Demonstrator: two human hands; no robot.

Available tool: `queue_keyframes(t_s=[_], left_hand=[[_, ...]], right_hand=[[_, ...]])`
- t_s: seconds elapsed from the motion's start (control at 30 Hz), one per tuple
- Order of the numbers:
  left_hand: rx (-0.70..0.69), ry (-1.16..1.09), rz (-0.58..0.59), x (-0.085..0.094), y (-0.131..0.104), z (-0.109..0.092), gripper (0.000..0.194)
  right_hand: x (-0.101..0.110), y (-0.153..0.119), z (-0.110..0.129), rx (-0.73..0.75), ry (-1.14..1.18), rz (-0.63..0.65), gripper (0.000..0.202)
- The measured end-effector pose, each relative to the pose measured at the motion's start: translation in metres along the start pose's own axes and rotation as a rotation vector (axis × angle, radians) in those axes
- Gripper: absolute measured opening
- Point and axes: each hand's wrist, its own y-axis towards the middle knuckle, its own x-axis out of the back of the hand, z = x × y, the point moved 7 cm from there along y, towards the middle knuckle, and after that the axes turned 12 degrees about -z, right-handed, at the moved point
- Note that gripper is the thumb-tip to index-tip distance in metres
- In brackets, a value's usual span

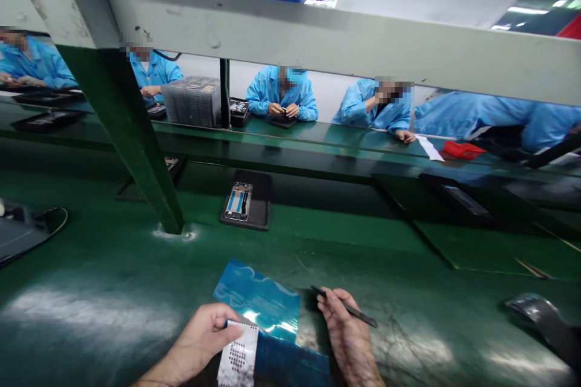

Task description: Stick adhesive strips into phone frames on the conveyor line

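Observation:
My left hand point(211, 332) pinches the top edge of a white sheet point(238, 357) that carries rows of small dark pieces. A shiny blue film point(261, 299) lies on the green bench just beyond my fingers, and a darker blue sheet point(290, 363) shows beside the white one. To the right, my right hand point(345, 326) holds dark tweezers point(358, 314) between thumb and fingers, with their tips pointing up and left, apart from the film.
A phone frame point(239, 201) lies in a black tray point(260, 202) ahead. A green post point(131, 133) rises at the left. Across the bench point(290, 254), several people in blue work clothes sit. A dark curved object point(540, 320) is at the right.

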Motion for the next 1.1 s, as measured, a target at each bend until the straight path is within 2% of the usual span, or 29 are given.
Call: queue_keyframes(t_s=[0.37,0.7,0.8,1.1], left_hand=[[0.009,-0.021,0.033,-0.006,-0.006,-0.014,0.057],[-0.016,-0.061,0.034,-0.005,-0.006,-0.011,0.052],[-0.010,-0.069,0.038,-0.005,-0.006,-0.011,0.051],[0.005,-0.048,0.049,-0.006,-0.007,-0.012,0.054]], right_hand=[[0.004,0.005,-0.006,0.046,0.028,0.030,0.030],[-0.002,-0.004,-0.001,0.039,-0.035,0.039,0.035],[-0.004,-0.006,0.002,0.053,-0.032,0.065,0.030],[-0.001,-0.001,-0.003,0.010,-0.028,0.082,0.033]])
